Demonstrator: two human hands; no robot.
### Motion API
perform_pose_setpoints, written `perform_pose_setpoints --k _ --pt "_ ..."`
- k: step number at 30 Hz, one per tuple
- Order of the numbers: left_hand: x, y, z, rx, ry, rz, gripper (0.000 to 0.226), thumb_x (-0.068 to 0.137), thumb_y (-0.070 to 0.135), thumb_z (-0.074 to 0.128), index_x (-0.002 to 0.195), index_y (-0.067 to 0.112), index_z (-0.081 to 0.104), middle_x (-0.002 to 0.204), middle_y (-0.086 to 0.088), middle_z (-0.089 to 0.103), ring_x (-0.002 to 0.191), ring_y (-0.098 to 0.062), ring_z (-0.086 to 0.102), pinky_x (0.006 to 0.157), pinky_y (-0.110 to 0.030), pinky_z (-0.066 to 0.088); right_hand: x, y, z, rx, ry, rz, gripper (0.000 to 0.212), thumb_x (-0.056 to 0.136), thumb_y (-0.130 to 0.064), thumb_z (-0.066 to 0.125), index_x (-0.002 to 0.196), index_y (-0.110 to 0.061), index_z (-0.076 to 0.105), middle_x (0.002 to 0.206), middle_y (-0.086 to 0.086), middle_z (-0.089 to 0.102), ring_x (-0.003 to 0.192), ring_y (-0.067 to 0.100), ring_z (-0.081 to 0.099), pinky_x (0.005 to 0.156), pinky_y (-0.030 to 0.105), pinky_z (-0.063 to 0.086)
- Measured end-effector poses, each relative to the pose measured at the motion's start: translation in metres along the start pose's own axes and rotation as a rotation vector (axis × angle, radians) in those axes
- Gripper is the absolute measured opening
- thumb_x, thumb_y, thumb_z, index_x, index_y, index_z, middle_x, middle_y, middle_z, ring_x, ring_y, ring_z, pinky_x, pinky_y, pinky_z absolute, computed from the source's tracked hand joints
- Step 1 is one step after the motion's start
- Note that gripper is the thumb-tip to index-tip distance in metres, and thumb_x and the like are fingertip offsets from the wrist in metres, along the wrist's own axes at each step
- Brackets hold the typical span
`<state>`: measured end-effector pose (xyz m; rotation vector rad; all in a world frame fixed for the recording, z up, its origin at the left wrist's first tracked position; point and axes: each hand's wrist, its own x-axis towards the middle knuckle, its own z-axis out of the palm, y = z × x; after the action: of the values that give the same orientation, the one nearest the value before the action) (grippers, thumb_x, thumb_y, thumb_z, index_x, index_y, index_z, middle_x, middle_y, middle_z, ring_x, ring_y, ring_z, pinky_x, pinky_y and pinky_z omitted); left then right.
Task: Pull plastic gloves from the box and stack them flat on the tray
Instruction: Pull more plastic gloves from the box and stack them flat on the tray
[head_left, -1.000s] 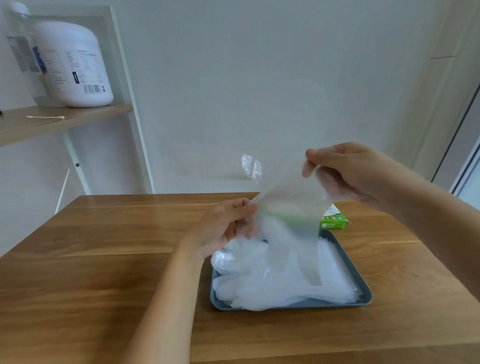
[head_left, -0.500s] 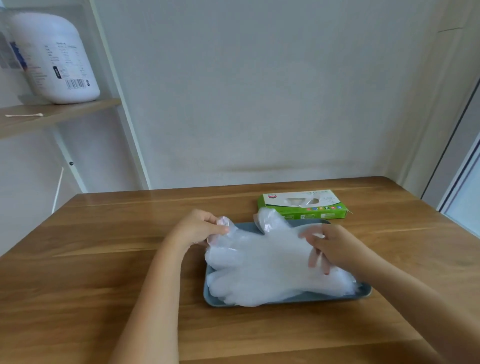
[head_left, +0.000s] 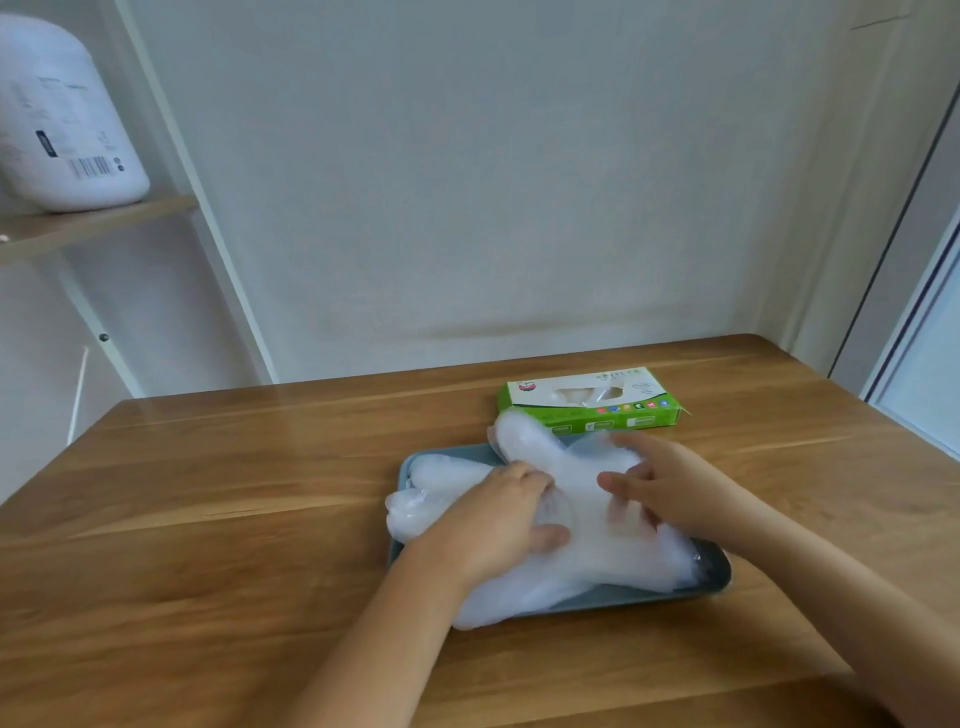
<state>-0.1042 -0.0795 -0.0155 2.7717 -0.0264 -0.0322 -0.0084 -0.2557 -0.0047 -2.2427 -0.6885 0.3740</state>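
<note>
Left hand (head_left: 498, 519) & right hand (head_left: 670, 488) both lie open, fingers flat on the glove pile (head_left: 613, 566). Pile's on the tray (head_left: 719, 577), near-left end hanging over the rim; box (head_left: 592, 402) just behind. Best smooth from the middle outward w/ light pressure, then tuck the overhang in.
</note>
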Motion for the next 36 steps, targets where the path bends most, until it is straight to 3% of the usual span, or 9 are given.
perform_pose_setpoints --k 5,8,11,14,19,26,30,33,36 --pt "-0.002 -0.008 0.005 0.046 -0.178 -0.081 0.093 0.088 0.063 0.049 0.155 0.022 -0.002 0.162 -0.002 -0.011 0.149 -0.016 -0.006 0.121 -0.037 0.0 -0.002 0.001 -0.008 -0.305 0.292 -0.236 0.057 0.083 -0.037 0.07 0.134 -0.03 0.045 0.124 -0.011 0.052 0.103 0.007 0.053 0.084 0.021 0.04" --pt "-0.002 -0.008 0.006 0.006 -0.209 -0.069 0.112 0.082 0.068 0.055 0.152 0.018 -0.016 0.16 0.001 -0.02 0.147 -0.009 -0.015 0.121 -0.036 -0.005 -0.01 -0.007 0.008 -0.489 0.026 -0.458 0.056 0.091 -0.041 0.057 0.142 -0.035 0.035 0.149 -0.021 0.024 0.135 -0.001 0.026 0.107 0.02 0.025" --pt "-0.001 -0.008 0.007 -0.048 -0.197 -0.078 0.124 0.076 0.068 0.062 0.149 0.017 -0.025 0.157 0.004 -0.027 0.145 -0.005 -0.019 0.121 -0.035 -0.007 -0.007 -0.004 0.018 -0.604 -0.237 -0.383 0.068 0.089 -0.061 0.034 0.149 -0.039 0.01 0.152 -0.024 -0.005 0.137 -0.006 -0.009 0.11 0.018 -0.007" --pt "0.0 -0.009 0.002 -0.012 -0.172 -0.105 0.12 0.078 0.07 0.056 0.149 0.015 -0.024 0.157 0.001 -0.029 0.145 -0.008 -0.021 0.121 -0.038 -0.008 -0.005 0.006 0.015 -0.712 -0.287 -0.334 0.092 0.068 -0.078 0.009 0.15 -0.038 0.004 0.158 -0.015 -0.005 0.145 0.004 -0.009 0.11 0.022 -0.015" --pt "0.001 -0.011 0.001 0.042 -0.25 -0.153 0.113 0.082 0.071 0.051 0.151 0.017 -0.02 0.157 0.003 -0.028 0.145 -0.01 -0.022 0.12 -0.042 -0.011 -0.014 0.019 0.009 -0.849 -0.325 -0.349 0.107 0.055 -0.09 -0.016 0.149 -0.04 -0.009 0.16 -0.009 -0.009 0.146 0.009 -0.008 0.111 0.028 -0.016" --pt "-0.009 -0.032 -0.014 0.108 -0.34 -0.286 0.128 0.068 0.072 0.067 0.151 0.03 -0.02 0.156 0.013 -0.029 0.144 -0.015 -0.026 0.118 -0.053 -0.007 -0.015 0.005 -0.013 -0.858 -0.43 -0.2 0.093 0.076 -0.079 0.036 0.149 -0.042 -0.009 0.159 -0.012 -0.01 0.146 0.014 -0.01 0.108 0.032 -0.017" --pt "-0.013 -0.041 -0.023 0.09 -0.355 -0.289 0.127 0.067 0.067 0.072 0.152 0.03 -0.015 0.158 0.011 -0.024 0.146 -0.017 -0.021 0.121 -0.044 -0.003 -0.004 -0.01 -0.035 -0.796 -0.461 -0.121 0.082 0.078 -0.064 0.06 0.148 -0.041 0.024 0.153 -0.02 0.022 0.144 0.012 0.017 0.117 0.036 0.011" --pt "-0.014 -0.044 -0.027 -0.026 -0.261 -0.278 0.111 0.075 0.062 0.069 0.155 0.026 0.001 0.162 0.01 -0.006 0.149 -0.012 -0.005 0.121 -0.031 0.005 0.023 -0.012 -0.037 -0.587 -0.217 -0.192 0.035 0.084 -0.053 0.062 0.109 -0.03 0.066 0.113 -0.013 0.066 0.098 0.003 0.06 0.09 0.024 0.047" --pt "-0.013 -0.048 -0.036 -0.182 -0.105 -0.302 0.086 0.08 0.059 0.063 0.151 0.027 0.027 0.156 0.011 0.028 0.14 -0.006 0.029 0.107 -0.018 0.026 0.061 -0.007 -0.037 -0.442 0.089 -0.255 0.015 0.091 -0.033 0.06 0.098 -0.023 0.069 0.098 -0.007 0.066 0.081 0.006 0.057 0.069 0.022 0.041"
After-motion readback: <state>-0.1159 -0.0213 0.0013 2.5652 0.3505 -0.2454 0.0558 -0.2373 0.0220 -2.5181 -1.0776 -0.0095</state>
